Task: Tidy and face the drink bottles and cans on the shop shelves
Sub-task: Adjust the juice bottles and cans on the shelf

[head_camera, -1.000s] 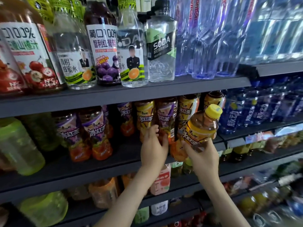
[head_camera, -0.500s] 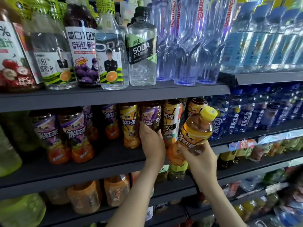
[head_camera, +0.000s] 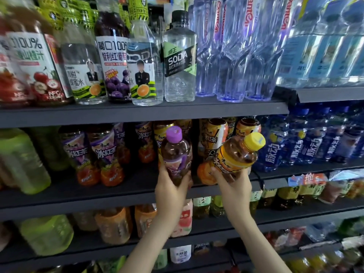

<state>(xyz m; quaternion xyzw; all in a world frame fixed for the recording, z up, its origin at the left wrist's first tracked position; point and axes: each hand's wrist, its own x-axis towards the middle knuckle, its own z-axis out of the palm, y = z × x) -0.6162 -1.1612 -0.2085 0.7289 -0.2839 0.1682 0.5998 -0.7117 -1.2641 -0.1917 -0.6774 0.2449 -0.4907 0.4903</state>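
Observation:
My left hand (head_camera: 171, 191) grips the base of a purple-capped iced tea bottle (head_camera: 175, 154), held upright in front of the middle shelf (head_camera: 98, 194). My right hand (head_camera: 233, 184) grips the lower part of a yellow-capped iced tea bottle (head_camera: 237, 154), tilted with its cap up and to the right. Both bottles are off the shelf, just in front of the row of yellow-labelled tea bottles (head_camera: 213, 134). More purple-labelled tea bottles (head_camera: 102, 154) stand to the left on the same shelf.
The top shelf (head_camera: 137, 113) holds juice, a SODA bottle (head_camera: 180, 56) and tall clear water bottles (head_camera: 232, 46). Blue drink bottles (head_camera: 307, 142) fill the middle shelf at right. Large green bottles (head_camera: 21, 162) stand at left. Lower shelves carry several more drinks.
My left hand has pulled the purple-capped bottle out from the row and now holds it in front of the shelf. My right hand keeps the yellow-capped bottle tilted in about the same place.

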